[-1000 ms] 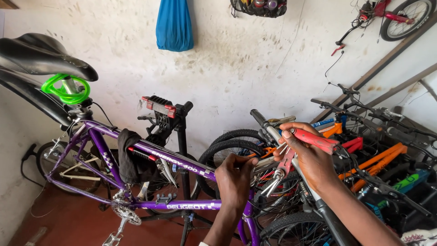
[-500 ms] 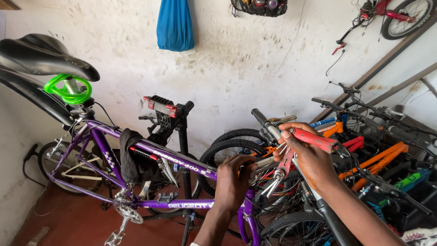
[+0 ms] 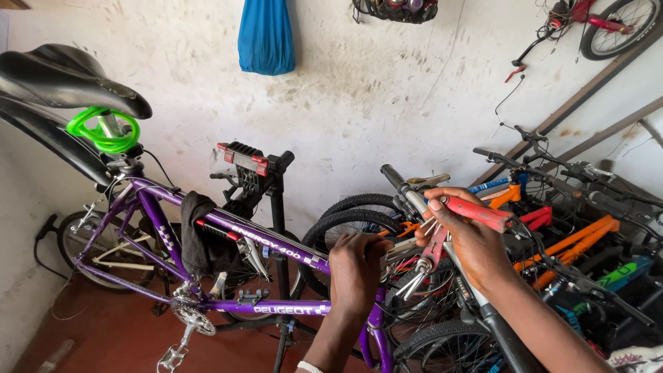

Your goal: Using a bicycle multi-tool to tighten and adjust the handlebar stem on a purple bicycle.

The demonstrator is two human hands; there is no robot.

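- So, left to right: purple bike [image 3: 228, 231] clamped in the stand [image 3: 276, 207], barely shifted since a second ago.
- Left hand [image 3: 356, 269] still closed around the frame's front end.
- Right hand [image 3: 469, 238] keeps gripping the red multi-tool [image 3: 476, 211], keys fanned out.

Bicycle workshop, repair stand [image 3: 276, 207], stacked bicycles [image 3: 566, 207]

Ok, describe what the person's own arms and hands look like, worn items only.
Both forearms are bare, with no sleeves in view and no gloves on either hand. The left hand has a thin pale band around the wrist at the bottom edge of the picture. The right hand shows no ring, watch or band.
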